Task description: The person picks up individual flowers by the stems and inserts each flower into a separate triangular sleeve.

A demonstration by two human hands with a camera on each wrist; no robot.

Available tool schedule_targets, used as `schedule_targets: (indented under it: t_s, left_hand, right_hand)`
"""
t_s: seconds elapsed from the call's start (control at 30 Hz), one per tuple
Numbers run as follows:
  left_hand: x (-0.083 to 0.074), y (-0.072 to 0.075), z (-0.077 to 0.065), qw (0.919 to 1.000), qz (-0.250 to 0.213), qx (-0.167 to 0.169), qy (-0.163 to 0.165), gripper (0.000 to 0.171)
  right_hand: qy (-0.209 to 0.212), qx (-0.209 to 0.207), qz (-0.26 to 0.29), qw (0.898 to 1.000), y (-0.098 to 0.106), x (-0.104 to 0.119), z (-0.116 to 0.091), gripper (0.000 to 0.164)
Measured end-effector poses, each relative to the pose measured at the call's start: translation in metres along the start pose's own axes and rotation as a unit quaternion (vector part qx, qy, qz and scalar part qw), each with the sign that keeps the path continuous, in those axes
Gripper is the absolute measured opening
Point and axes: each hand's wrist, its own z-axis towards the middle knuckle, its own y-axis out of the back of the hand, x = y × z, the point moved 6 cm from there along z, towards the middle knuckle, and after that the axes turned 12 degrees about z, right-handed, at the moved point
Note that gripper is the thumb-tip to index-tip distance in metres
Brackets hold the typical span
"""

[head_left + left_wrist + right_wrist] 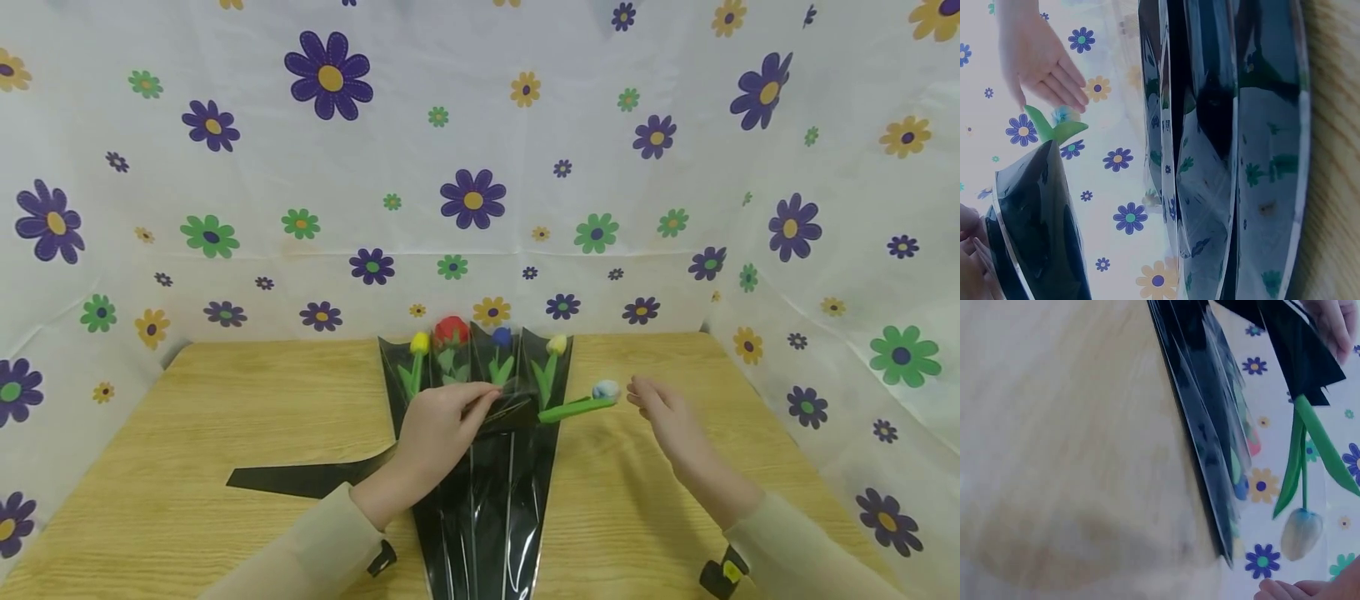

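Observation:
My left hand (437, 429) pinches a narrow black flower sleeve (513, 414), held sideways above the table. Its tapered tail (300, 479) extends to the left. From the sleeve's right end juts a pale blue and white tulip (606, 390) with green leaves; the lower stem is hidden inside. Just beyond the bloom is my right hand (666, 417), fingers fairly straight and holding nothing. Under the held sleeve lie several black sleeves (487, 508) side by side, with a yellow tulip (420, 343), a red rose (452, 331), a blue flower (502, 337) and a cream tulip (557, 344).
The wooden table (240, 392) ends at a white cloth backdrop (420, 167) printed with purple, green and yellow flowers. The cloth also flanks both sides. Dark wrist straps (720, 577) show below my sleeves.

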Motion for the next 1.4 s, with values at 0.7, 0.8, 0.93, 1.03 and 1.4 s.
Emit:
schedule_targets:
  t_s: [0.7, 0.8, 0.93, 1.03, 1.4]
  left_hand:
    - [-0.001, -0.008, -0.002, 0.9982, 0.045, 0.040, -0.003, 0.012]
    - [-0.002, -0.009, -0.002, 0.9979, 0.047, 0.045, -0.006, 0.013]
    - [-0.003, -0.012, -0.002, 0.9976, 0.046, 0.052, -0.008, 0.014]
    - [-0.004, -0.014, -0.003, 0.9972, 0.050, 0.055, -0.011, 0.015]
    - [-0.008, -0.017, -0.002, 0.9971, 0.050, 0.056, -0.014, 0.015]
  right_hand:
    - [0.007, 0.080, 0.075, 0.994, -0.021, 0.007, -0.019, 0.059]
    - [0.007, 0.085, 0.074, 0.994, -0.024, 0.016, -0.025, 0.058]
    - [0.004, 0.093, 0.062, 0.994, -0.032, 0.023, -0.031, 0.058]
    - [0.010, 0.098, 0.051, 0.994, -0.039, 0.027, -0.034, 0.057]
    - [0.048, 0.115, 0.036, 0.992, -0.060, 0.038, -0.043, 0.055]
